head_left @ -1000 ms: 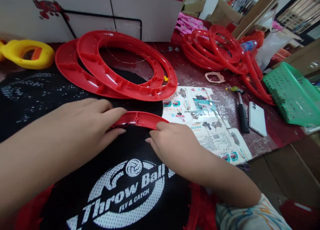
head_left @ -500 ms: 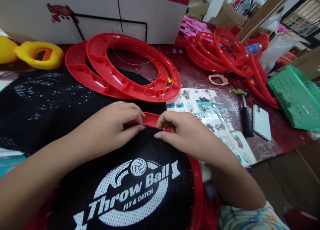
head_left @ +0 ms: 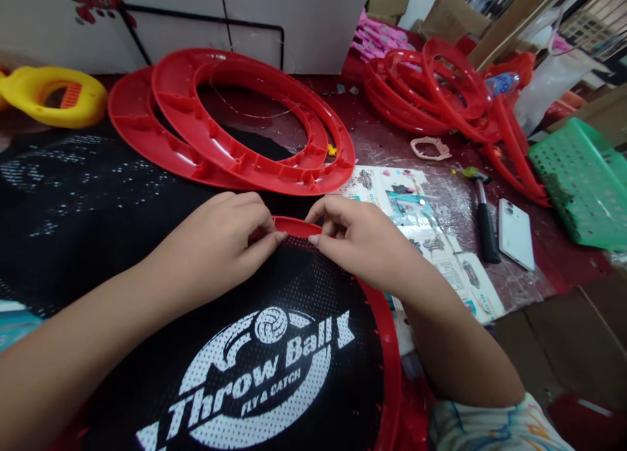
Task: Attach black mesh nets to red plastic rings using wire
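Observation:
A black mesh fabric disc [head_left: 313, 278] printed "Throw Ball Fly & Catch" in white lies over a red plastic ring [head_left: 388, 346] close in front of me. My left hand [head_left: 228, 238] is closed, thumb and forefinger pinching the mesh's far edge at the ring's rim. Just to its right, my right hand [head_left: 365, 242] presses its thumb on the same edge, the other fingers curled over the rim. Between the two hands a short stretch of bare red rim shows. The fingertips' far sides are partly hidden.
Two red rings [head_left: 171, 98] lie overlapped beyond my hands on black mesh fabric [head_left: 88, 189]. At right are more red rings [head_left: 435, 98], a hammer [head_left: 486, 229], a white phone [head_left: 516, 235] and a green basket [head_left: 582, 183]. Yellow handles [head_left: 59, 98] sit at left.
Both hands have shifted slightly, and the right forefinger has lifted and straightened. More of the red rim shows between them. The view has moved a little.

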Available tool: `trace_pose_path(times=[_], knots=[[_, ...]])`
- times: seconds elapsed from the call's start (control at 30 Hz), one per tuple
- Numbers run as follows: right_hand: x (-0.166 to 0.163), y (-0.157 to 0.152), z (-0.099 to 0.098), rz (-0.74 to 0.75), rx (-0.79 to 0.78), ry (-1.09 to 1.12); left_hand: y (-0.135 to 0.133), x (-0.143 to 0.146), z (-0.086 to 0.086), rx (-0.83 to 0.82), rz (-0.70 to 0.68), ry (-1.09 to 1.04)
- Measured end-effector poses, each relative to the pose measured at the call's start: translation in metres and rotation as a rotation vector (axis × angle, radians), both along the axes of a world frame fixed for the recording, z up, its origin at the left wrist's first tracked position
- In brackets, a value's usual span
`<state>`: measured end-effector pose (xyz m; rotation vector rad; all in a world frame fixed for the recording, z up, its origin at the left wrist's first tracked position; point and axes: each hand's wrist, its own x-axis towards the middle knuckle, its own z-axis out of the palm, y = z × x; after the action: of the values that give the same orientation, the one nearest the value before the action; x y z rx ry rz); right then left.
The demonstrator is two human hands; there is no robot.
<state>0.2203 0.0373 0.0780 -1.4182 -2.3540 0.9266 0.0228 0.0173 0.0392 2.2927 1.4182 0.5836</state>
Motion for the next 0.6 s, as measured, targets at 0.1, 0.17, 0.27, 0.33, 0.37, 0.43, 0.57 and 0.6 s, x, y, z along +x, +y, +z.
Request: trace_pose_path(times=[0.1, 0.17, 0.27, 0.33, 0.37, 0.43, 0.57, 0.6], knots=[[-0.0016, -0.0003, -0.001, -0.005, 0.006, 0.001, 0.0002, 0.0013, 0.0002, 0.003, 0.015, 0.007], [-0.0022, 0.0, -0.0012, 0.0, 0.005, 0.005, 0.0004, 0.0017, 0.0008, -0.007, 0.026, 0.003], [-0.0009, 0.0013, -0.0004, 0.003, -0.001, 0.016, 0.0003, 0.001, 0.0022, -0.1, 0.073, -0.051], [0.0012, 0.0027, 0.0008, 0.006, -0.019, 0.023, 0.0, -0.0001, 0.0033, -0.2, 0.127, -0.09], [0.0024, 0.0034, 0.0013, 0.012, -0.03, 0.024, -0.0002, -0.0006, 0.0038, -0.237, 0.154, -0.101], [0.0042, 0.0049, 0.0021, 0.031, -0.057, 0.021, -0.0006, -0.0015, 0.0043, -0.27, 0.182, -0.105], [0.0044, 0.0076, 0.0006, 0.04, -0.093, -0.01, -0.0007, -0.0016, 0.0032, -0.268, 0.16, -0.105], [0.004, 0.0083, -0.0001, 0.042, -0.1, -0.022, -0.0006, -0.0011, 0.0025, -0.261, 0.156, -0.106]])
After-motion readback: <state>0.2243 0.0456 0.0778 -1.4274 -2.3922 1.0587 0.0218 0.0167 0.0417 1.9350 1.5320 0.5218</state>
